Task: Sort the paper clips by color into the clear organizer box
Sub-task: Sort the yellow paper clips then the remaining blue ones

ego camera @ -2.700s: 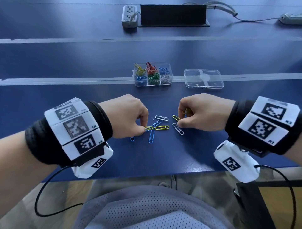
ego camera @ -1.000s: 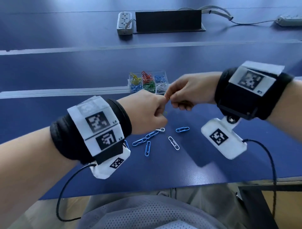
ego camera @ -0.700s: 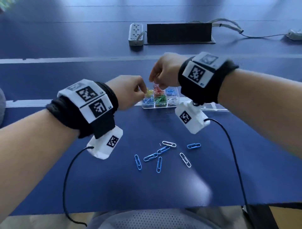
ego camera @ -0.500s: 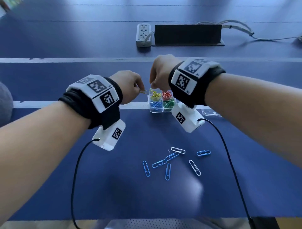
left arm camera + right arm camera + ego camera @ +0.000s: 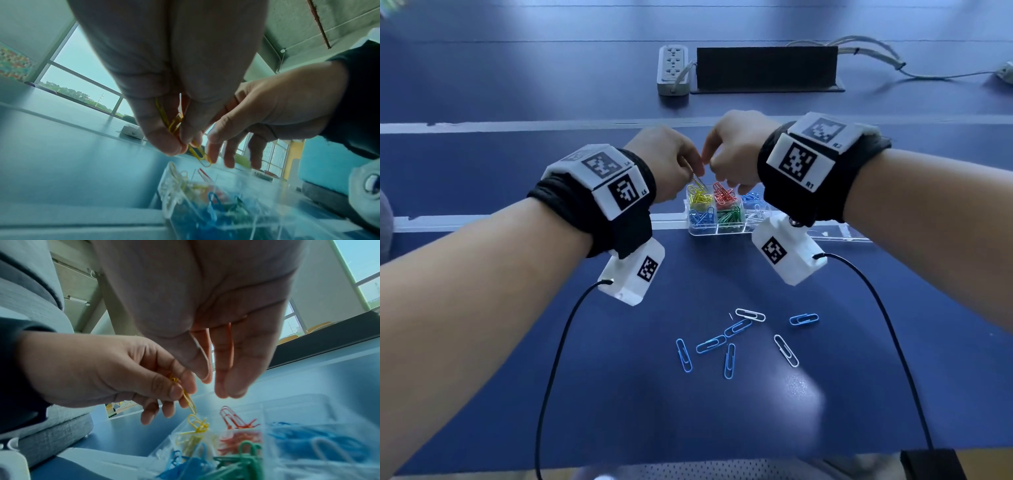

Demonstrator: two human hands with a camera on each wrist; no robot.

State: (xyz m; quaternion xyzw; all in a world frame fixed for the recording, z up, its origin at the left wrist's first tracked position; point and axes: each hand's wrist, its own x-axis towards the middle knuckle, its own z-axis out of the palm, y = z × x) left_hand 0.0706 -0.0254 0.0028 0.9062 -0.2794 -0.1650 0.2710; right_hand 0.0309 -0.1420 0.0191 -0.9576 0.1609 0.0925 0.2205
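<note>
Hovering over the clear organizer box (image 5: pixel 703 230), both hands sit side by side at the far centre of the blue table (image 5: pixel 482 377) in the head view. Left hand (image 5: pixel 667 159) pinches yellow clips (image 5: pixel 698 183) above the far-left yellow compartment. Right hand (image 5: pixel 736 150) is over the red one. Loose blue and white clips (image 5: pixel 736 337) lie nearer, well apart from the box.

Left wrist view: thumb and fingers clamp the yellow clips (image 5: pixel 196 150).

Right wrist view: right hand (image 5: pixel 216 337) mostly straight, an orange-red clip (image 5: pixel 230 345) lying along its fingers, thumb close beside.
</note>
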